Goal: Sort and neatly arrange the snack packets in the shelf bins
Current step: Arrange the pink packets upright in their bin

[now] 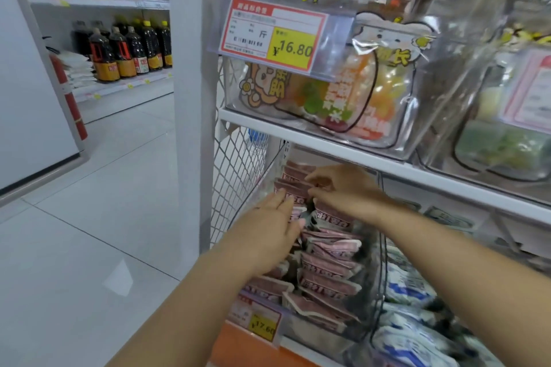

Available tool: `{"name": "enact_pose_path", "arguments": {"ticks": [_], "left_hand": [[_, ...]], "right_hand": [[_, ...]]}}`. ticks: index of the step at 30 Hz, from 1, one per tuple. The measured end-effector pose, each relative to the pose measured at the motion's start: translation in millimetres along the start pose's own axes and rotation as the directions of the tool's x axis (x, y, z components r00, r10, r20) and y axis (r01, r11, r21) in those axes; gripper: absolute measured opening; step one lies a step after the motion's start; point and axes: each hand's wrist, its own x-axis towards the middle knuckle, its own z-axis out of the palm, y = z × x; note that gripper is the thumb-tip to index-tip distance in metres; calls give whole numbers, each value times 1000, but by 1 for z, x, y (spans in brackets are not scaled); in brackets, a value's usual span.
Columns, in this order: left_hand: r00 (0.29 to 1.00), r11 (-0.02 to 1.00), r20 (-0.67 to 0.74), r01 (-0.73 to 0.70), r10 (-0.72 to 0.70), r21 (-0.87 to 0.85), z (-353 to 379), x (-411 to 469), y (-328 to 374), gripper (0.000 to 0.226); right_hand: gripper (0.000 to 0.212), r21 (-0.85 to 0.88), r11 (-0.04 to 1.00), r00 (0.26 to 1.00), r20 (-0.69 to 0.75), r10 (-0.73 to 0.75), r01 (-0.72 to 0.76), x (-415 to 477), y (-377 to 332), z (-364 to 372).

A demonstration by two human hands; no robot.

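**A:** Start at the front. What's in the bin (313,337)?

**B:** The pink packets (328,274): flat, crinkly pouches with dark lettering. They're standing on edge in two rough rows that run from the bin's front to its back. The front ones lean and overlap loosely. A yellow price tag (264,326) hangs on the bin's front lip.

**A:** And the hands?

**B:** The left hand (268,229) is midway along the bin's left side. Its fingers are straight and pressed flat against the left row, gripping nothing. The right hand (343,188) is over the bin's back end. Its fingers are curled and it seems to pinch the top edge of a rear packet.

**A:** So what does the next move depend on?

**B:** I think it's the rows' long axis, which runs front to back. The untidy packets lie in front of both hands, towards the person. The left hand is nearer to them, so it's better placed to square them up.

**A:** What's around the bin?

**B:** To its right are blue-and-white packets (411,292). Above it, on a white shelf (387,164), stand clear bins of fruit-coloured pouches (328,92). Far to its left there are dark bottles (128,50).
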Motion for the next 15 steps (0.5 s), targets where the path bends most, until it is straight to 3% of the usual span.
{"name": "enact_pose_path", "arguments": {"ticks": [3, 6, 8, 15], "left_hand": [[996, 996, 88, -24, 16, 83, -3, -24, 6, 62], [976, 988, 215, 0, -33, 153, 9, -44, 13, 64], [976, 971, 211, 2, -54, 238, 19, -43, 14, 64], [994, 928, 55, -107, 93, 356, 27, -8, -5, 62]], "right_hand": [[33, -120, 992, 999, 31, -37, 41, -62, 3, -19], [47, -225, 968, 974, 215, -64, 114, -117, -1, -21], [54, -286, 948, 947, 317, -41, 137, -137, -6, -12], [51, -396, 914, 995, 93, -48, 81, -136, -4, 11]]}}
